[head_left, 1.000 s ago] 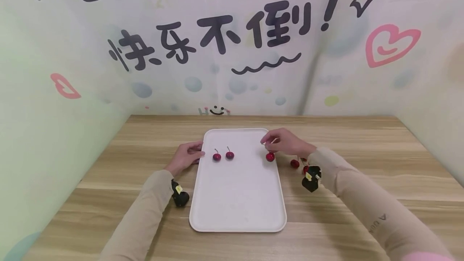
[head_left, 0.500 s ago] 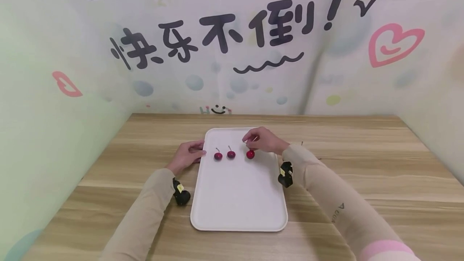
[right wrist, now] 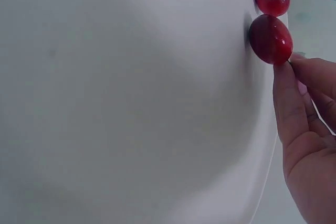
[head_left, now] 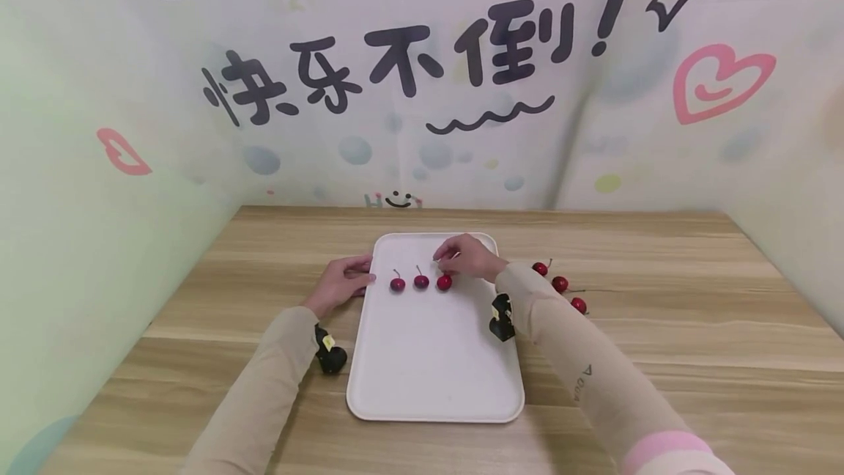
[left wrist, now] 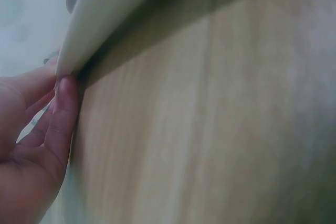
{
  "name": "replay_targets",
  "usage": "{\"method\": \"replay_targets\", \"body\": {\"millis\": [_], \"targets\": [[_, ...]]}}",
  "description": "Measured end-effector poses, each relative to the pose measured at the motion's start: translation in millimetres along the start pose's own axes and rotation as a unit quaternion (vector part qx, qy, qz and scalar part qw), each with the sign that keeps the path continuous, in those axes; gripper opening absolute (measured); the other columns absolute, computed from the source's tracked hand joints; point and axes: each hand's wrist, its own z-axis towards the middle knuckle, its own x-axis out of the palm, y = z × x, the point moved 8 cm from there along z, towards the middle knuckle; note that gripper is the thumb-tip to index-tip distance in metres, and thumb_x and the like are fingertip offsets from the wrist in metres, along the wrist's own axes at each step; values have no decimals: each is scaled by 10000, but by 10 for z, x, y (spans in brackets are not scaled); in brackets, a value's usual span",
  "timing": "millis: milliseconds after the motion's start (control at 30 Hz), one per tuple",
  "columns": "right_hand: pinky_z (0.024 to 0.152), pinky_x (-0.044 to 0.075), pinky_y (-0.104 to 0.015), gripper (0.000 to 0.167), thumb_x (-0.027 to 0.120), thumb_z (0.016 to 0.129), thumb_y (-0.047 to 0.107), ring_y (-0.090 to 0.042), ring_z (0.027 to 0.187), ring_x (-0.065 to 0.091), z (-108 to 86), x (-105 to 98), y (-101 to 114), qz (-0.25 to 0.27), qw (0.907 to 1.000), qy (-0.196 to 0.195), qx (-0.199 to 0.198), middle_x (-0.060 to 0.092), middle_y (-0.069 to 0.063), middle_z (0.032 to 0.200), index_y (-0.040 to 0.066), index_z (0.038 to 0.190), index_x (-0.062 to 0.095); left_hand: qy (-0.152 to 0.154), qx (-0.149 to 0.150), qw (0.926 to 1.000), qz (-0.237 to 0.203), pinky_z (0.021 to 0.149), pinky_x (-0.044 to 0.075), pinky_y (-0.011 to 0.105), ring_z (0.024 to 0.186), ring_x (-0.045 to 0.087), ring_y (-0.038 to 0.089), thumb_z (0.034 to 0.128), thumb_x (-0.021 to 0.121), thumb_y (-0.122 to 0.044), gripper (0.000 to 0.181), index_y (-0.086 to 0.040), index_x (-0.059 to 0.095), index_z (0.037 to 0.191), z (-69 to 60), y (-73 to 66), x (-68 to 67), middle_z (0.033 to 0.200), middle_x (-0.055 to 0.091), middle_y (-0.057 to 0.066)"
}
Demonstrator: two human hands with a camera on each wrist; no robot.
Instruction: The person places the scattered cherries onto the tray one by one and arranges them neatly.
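My right hand [head_left: 469, 258] pinches the stem of a red cherry [right wrist: 271, 39] between thumb and fingers, over the upper part of the white tray [head_left: 435, 372]. To the left of it two more cherries stand in a row on the tray: a middle cherry [head_left: 421, 281] and a left cherry [head_left: 397, 284], both stem up. My left hand [head_left: 339, 284] is at the tray's left edge, and in the left wrist view its thumb and fingers [left wrist: 65, 100] pinch the rim. Whether the held cherry touches the tray is hard to tell.
Three loose cherries lie on the wooden table [head_left: 659, 328] right of the tray: a far cherry [head_left: 540, 268], a middle one, and a near cherry [head_left: 578, 305] close beside my right sleeve [head_left: 593, 365]. A printed cloth wall [head_left: 395, 160] stands behind the table.
My right hand has carried its cherry leftward from the tray's right edge to beside the two others. The left hand stays at the rim. The loose cherries on the right show again past the sleeve.
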Motion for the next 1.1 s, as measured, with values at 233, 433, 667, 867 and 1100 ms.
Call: {"method": "replay_targets", "body": {"millis": [233,433,667,867,1100], "targets": [[644,453,-219,132,633,785,21,-151,708,525,23,26,-30,-482,9984,-211,212,611,-59,799,12,915,656,10,5,10000,-16,740,521,296,1014,543,288,847,585,-60,470,18,427,1283,4,11,-4,1197,501,213],[653,462,-223,126,644,792,45,-165,720,522,12,37,-56,-516,9971,-287,472,612,-66,837,23,915,658,5,-9,10000,-57,734,523,289,1011,545,285,844,588,-59,471,14,431,1282,9,22,0,1197,502,212],[659,466,-231,132,645,789,39,-170,718,530,-7,20,-36,-496,9959,-407,635,615,-81,842,14,918,658,-22,15,10000,63,736,522,296,1010,548,287,846,591,-76,477,2,430,1288,8,20,-3,1191,509,205],[632,468,-222,135,649,789,50,-171,697,535,-13,10,-38,-513,9949,-444,747,605,-90,814,11,918,660,-23,-8,10000,54,738,521,295,1010,549,284,844,594,-78,480,-1,431,1288,14,34,0,1192,508,204],[614,472,-220,137,645,790,52,-166,701,549,-11,7,-54,-561,9947,-436,739,612,-95,819,8,919,660,-28,-48,10000,72,741,520,291,1009,548,280,846,595,-89,476,-3,434,1285,32,50,-4,1187,511,199]]}}
